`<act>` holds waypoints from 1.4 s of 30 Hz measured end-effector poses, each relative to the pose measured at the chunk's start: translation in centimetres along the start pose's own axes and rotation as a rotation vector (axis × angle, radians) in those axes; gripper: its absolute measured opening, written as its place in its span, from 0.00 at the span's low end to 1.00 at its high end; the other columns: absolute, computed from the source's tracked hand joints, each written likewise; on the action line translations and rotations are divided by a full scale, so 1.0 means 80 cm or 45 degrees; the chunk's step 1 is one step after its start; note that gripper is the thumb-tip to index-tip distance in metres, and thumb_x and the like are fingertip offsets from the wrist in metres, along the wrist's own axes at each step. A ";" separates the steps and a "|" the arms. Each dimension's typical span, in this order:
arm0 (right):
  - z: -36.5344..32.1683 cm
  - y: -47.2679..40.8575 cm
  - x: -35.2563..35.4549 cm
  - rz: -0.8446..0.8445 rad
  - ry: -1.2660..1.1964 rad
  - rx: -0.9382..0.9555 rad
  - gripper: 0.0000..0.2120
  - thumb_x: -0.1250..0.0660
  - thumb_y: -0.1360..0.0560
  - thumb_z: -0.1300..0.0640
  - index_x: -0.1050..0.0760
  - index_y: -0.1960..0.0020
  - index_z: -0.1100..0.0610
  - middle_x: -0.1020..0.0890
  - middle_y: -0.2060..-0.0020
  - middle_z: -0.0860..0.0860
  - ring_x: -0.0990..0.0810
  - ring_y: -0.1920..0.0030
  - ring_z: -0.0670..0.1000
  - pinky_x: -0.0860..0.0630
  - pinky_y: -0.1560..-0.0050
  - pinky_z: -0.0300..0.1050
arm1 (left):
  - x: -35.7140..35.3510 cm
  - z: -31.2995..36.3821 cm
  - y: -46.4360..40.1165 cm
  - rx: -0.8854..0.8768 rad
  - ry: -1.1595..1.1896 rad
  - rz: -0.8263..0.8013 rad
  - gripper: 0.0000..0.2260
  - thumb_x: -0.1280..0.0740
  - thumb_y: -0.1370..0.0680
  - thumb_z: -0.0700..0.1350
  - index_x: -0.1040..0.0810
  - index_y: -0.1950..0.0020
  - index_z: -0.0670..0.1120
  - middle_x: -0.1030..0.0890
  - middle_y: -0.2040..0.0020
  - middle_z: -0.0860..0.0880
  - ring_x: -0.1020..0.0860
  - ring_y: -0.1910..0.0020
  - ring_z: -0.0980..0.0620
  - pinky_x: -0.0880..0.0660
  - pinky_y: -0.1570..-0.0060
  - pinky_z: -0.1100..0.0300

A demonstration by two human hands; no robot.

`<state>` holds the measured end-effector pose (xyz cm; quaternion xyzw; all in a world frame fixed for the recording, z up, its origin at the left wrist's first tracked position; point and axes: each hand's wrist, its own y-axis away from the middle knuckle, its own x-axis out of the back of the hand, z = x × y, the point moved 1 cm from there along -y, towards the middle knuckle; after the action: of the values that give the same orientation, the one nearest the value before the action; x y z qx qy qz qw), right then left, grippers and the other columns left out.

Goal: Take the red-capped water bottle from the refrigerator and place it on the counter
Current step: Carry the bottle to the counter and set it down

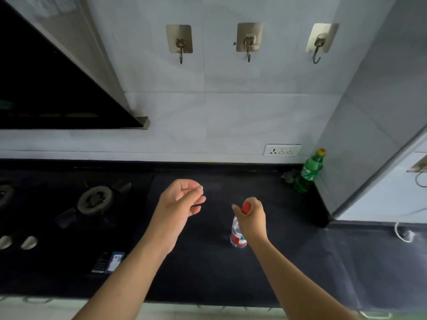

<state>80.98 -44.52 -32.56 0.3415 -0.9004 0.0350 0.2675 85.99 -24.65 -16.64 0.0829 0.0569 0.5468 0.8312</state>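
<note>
**Operator:** Dark stone table (288, 262) under white wall tiles, with a gas burner (96, 200) on the stove side. I take the burner as my landmark. On the far side of it from the stove knobs, out over bare table, my right hand (251, 218) is clamped around the neck of the red-capped water bottle (238, 234), the red cap showing just above my fingers. My left hand (180, 204) hangs between the burner and the bottle, fingers loosely curled and holding nothing.

**Observer:** Is the bottle down yet?

**Operator:** I can't tell for certain. It stands upright with its base at or just above the surface. I judge this is the set-down itself.

**Observer:** How would you finish it cleanly?

**Operator:** Keep it vertical, let the base meet the table flat, then loosen my fingers straight upward so the top-heavy hold doesn't tip it.

**Observer:** Room around it?

**Operator:** Plenty. The burner is well apart. A green bottle (308, 172) stands farther still from the burner, in the corner near the wall socket (282, 150). The front edge of the table lies nearer me than the bottle, with bare surface between, so I see little risk there.
</note>
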 end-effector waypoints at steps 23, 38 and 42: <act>-0.054 0.035 0.075 -0.095 -0.402 0.077 0.25 0.23 0.28 0.48 0.25 0.34 0.50 0.20 0.39 0.52 0.21 0.37 0.52 0.21 0.37 0.54 | 0.024 0.011 0.018 -0.038 0.022 -0.012 0.06 0.32 0.22 0.45 0.19 0.48 0.45 0.15 0.48 0.44 0.15 0.48 0.48 0.21 0.50 0.54; -0.208 0.144 0.066 -1.046 -0.626 0.441 0.24 0.25 0.27 0.46 0.26 0.33 0.40 0.20 0.37 0.47 0.19 0.40 0.43 0.22 0.36 0.50 | 0.135 0.035 0.203 -0.124 0.122 0.689 0.06 0.33 0.21 0.43 0.19 0.47 0.44 0.15 0.46 0.44 0.14 0.49 0.50 0.20 0.46 0.52; -0.249 0.204 0.033 -1.316 -0.645 0.530 0.28 0.23 0.30 0.44 0.25 0.32 0.42 0.21 0.36 0.48 0.20 0.38 0.44 0.22 0.39 0.47 | 0.184 0.029 0.293 -0.154 0.170 0.940 0.03 0.33 0.21 0.40 0.20 0.53 0.45 0.15 0.48 0.43 0.15 0.47 0.46 0.23 0.52 0.56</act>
<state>78.13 -28.75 -12.27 0.7767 -0.6282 -0.0066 -0.0450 71.14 -2.19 -9.72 0.0129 0.0447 0.8161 0.5761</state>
